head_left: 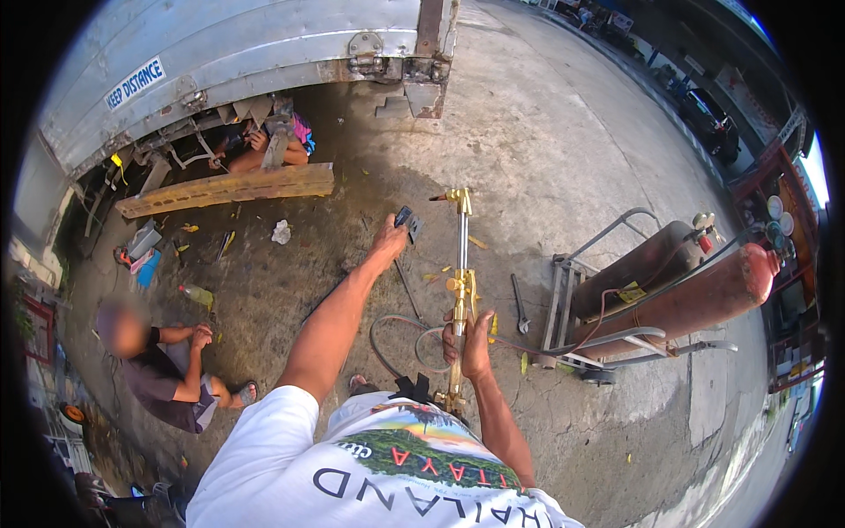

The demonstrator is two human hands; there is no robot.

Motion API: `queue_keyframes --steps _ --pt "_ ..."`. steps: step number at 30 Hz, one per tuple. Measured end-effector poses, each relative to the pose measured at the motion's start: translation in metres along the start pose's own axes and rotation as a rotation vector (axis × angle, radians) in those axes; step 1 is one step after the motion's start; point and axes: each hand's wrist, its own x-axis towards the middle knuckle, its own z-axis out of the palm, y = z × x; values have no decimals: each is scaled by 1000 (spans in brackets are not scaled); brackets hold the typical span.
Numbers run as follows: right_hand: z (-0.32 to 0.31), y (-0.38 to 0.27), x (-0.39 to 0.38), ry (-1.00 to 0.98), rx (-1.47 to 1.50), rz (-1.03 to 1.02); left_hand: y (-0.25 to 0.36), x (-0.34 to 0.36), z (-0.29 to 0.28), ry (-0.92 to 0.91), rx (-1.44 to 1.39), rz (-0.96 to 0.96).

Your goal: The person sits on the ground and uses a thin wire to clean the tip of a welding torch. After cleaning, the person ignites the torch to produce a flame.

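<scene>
My right hand (pixel 473 343) is wrapped round the handle of a brass and steel cutting torch (pixel 463 242). The torch stands nearly straight out ahead of me, its bent tip turned to the left, and no flame shows at it. Out to the front left, my left hand (pixel 385 242) grips a small dark metal piece (pixel 408 223) with flat sides. Its exact kind cannot be made out. A small gap separates this piece from the torch head. A hose (pixel 378 330) loops over the ground near the torch handle.
Right, two gas cylinders (pixel 678 295) lie tilted on a trolley (pixel 563 304); a wrench (pixel 520 304) lies nearby. A person (pixel 172 370) sits at left. Another person (pixel 264 154) is under the silver truck body (pixel 264 44), behind a wooden beam (pixel 229 189).
</scene>
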Motion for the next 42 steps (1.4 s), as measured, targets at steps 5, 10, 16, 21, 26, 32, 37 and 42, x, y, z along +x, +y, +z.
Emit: queue_keyframes --steps 5,10,16,21,26,32,37,42 --pt "9 -1 5 -40 -13 10 4 9 -11 128 -25 91" --pt "12 4 9 -32 -48 -14 31 -1 -10 72 -12 52" --pt "28 6 13 -10 -71 -8 15 19 -18 79 69 102" --pt "36 18 21 -4 -52 -15 -47 7 11 27 -263 146" --pt "48 23 34 110 -51 21 -184 -76 49 -555 -116 -312" --pt "34 48 34 312 -60 76 -97 -114 26 -155 78 366" --pt "36 52 34 314 -46 176 -61 -83 39 -135 577 741" --pt "22 47 32 299 -93 197 -51 -95 58 -28 384 599"
